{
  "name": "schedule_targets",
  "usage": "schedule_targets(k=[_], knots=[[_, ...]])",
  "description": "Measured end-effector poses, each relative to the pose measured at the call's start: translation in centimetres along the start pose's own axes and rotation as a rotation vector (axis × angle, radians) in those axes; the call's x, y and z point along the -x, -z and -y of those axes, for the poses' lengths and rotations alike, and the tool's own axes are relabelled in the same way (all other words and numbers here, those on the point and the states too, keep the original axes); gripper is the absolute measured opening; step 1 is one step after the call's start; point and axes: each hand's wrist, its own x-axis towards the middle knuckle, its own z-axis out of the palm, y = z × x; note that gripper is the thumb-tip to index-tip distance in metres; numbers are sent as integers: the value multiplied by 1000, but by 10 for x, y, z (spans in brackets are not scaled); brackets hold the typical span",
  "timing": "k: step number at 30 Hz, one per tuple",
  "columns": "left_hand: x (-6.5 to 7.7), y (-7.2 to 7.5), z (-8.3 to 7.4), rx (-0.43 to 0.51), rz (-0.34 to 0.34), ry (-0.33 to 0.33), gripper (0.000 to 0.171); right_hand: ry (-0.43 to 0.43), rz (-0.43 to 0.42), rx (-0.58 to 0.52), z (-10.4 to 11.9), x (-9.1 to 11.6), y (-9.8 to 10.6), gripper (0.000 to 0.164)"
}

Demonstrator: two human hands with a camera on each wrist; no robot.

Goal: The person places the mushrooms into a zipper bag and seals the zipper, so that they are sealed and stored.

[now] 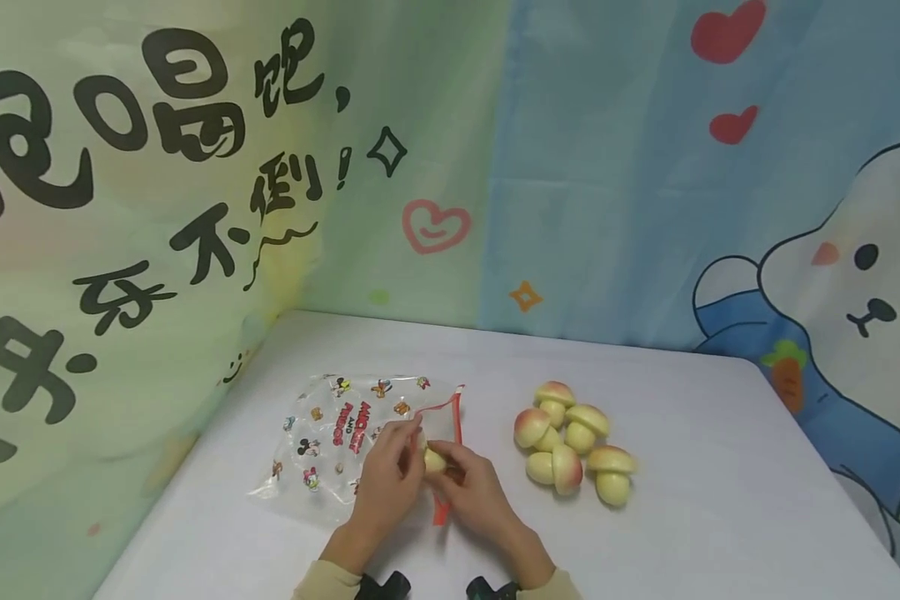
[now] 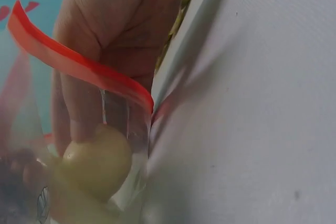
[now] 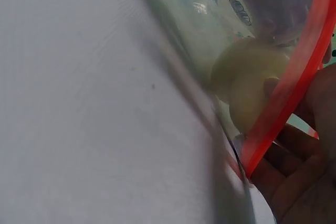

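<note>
A clear plastic zip bag (image 1: 292,471) with cartoon prints lies on the white table, its red zip strip (image 1: 440,511) facing right. My left hand (image 1: 390,475) grips the bag at its mouth. Between the fingers and thumb of my right hand (image 1: 482,493) is a pale yellow toy mushroom (image 1: 434,461). Both wrist views show this mushroom (image 2: 100,163) through the clear plastic, inside the red strip (image 3: 294,90). The right fingers reach in past that strip. In the head view the hands partly cover the mushroom and the bag's opening.
Right of the hands, several more toy mushrooms (image 1: 612,475) with yellow and reddish caps lie in a loose cluster on the white table (image 1: 720,500). A printed cloth backdrop (image 1: 600,208) rises behind the table's far edge and along its left side.
</note>
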Motion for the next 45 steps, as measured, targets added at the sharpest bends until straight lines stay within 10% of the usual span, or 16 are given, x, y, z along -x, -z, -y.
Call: schedule_targets(k=[16, 25, 37, 45], knots=[[0, 4, 2, 39, -33, 28, 43, 222, -468, 161, 43, 24, 69, 38], [-3, 4, -2, 47, -88, 27, 39, 84, -716, 287, 12, 47, 119, 34], [-1, 8, 1, 21, -110, -11, 44, -332, -453, 353, 7, 56, 119, 50], [-2, 10, 2, 41, -62, 44, 37, -421, -304, 410, 6, 54, 118, 59]])
